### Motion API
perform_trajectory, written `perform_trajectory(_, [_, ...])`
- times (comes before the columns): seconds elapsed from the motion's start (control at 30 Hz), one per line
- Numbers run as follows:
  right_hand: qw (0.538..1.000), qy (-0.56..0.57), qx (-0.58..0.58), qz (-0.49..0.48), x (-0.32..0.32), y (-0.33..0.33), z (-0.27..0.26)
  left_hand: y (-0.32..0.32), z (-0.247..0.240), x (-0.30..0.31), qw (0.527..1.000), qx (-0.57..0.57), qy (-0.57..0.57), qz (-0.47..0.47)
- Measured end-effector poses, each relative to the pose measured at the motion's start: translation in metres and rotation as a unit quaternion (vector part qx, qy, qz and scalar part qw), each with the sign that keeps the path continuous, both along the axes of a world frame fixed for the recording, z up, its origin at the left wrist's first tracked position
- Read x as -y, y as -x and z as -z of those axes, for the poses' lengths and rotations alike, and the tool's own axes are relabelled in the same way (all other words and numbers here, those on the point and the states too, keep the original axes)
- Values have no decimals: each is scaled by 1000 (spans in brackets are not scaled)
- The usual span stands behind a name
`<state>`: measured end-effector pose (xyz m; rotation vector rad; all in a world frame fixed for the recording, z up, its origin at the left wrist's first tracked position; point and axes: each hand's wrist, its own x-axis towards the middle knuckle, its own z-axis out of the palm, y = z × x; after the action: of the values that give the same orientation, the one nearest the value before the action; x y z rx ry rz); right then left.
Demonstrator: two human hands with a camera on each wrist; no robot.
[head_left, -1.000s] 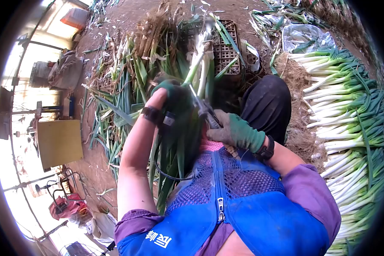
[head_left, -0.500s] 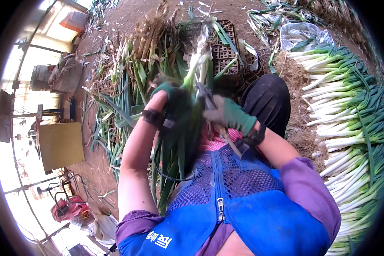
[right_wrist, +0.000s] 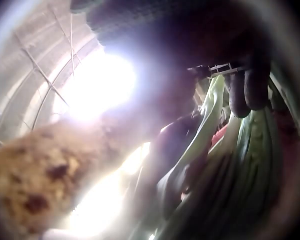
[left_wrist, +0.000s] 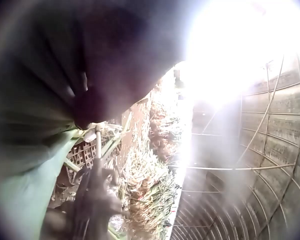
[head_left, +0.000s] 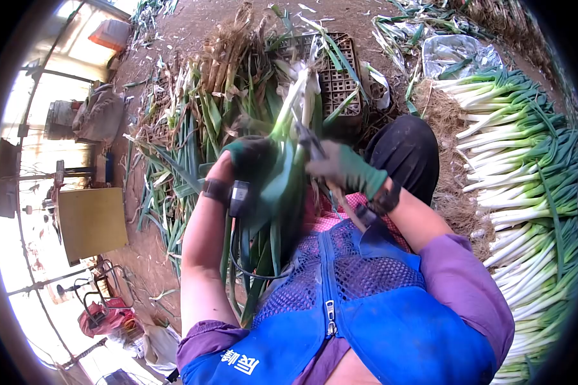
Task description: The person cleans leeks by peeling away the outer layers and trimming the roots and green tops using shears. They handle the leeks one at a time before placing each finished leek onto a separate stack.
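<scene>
In the head view my left hand, in a green and dark work glove, grips leeks by their green part. Their white root ends point up and away from me, while the long leaves hang toward my lap. My gloved right hand holds an air blow gun just right of the leeks. Its slim nozzle is angled at the pale stalks, and a tan tube runs down from its handle. Broad green leaves fill the right side of the right wrist view.
A heap of uncleaned leeks lies left of my hands. Behind the held leeks stands a brown plastic crate. Cleaned leeks lie in a long row at right, beside a brown mat of roots. My bent knee is between.
My right hand has shifted slightly left and up with the blow gun, whose tube now hangs more visibly. The left wrist has turned a little. A blurred pale strip above the leek tops is gone.
</scene>
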<state>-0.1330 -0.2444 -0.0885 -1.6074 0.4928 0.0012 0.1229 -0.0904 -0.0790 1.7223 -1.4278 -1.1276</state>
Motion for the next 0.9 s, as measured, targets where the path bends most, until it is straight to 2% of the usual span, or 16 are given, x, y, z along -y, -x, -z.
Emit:
perform_trajectory(0.1, [996,-22,-64,-52,-17,27,-17,1,-11,3,997,27,-18,-68])
perform_trajectory(0.13, [996,-23,-72,-57,-21,32,-18,12,-37,11,964,-104,-137,-203])
perform_trajectory(0.17, [995,-26,-79,-62,-23,35,-19,18,-51,16,882,-230,-250,-327])
perform_trajectory(0.2, [994,-27,-100,-41,-23,35,-22,13,-46,15,868,-258,-262,-333])
perform_trajectory(0.27, [996,-10,-89,-19,-19,33,-9,10,-36,1,955,-118,-172,-210])
perform_trajectory(0.33, [997,14,-73,-5,-13,30,-8,17,-38,-4,961,-137,-153,-187])
perform_trajectory(0.4, [998,24,-60,8,-2,18,-7,22,-27,-5,888,-318,-207,-261])
perform_trajectory(0.43, [998,28,-54,15,5,10,-4,9,17,-22,814,-517,-164,-207])
perform_trajectory(0.47, [999,7,-48,19,12,-2,11,-5,61,-39,694,-688,-160,-142])
perform_trajectory(0.57, [986,131,-104,-11,39,-38,27,35,8,-45,791,-546,-172,-218])
perform_trajectory(0.67, [986,116,-115,-17,57,-69,55,50,-24,-41,839,-464,-163,-234])
perform_trajectory(0.77, [986,132,-107,9,57,-77,70,54,-37,-35,862,-423,-148,-237])
perform_trajectory(0.8, [993,53,-102,-35,52,-68,56,53,-41,-32,868,-413,-140,-237])
perform_trajectory(0.87, [989,27,-97,-106,44,-56,45,55,-51,-24,859,-415,-127,-272])
perform_trajectory(0.9, [985,14,-96,-141,39,-47,41,65,-63,-18,825,-434,-119,-342])
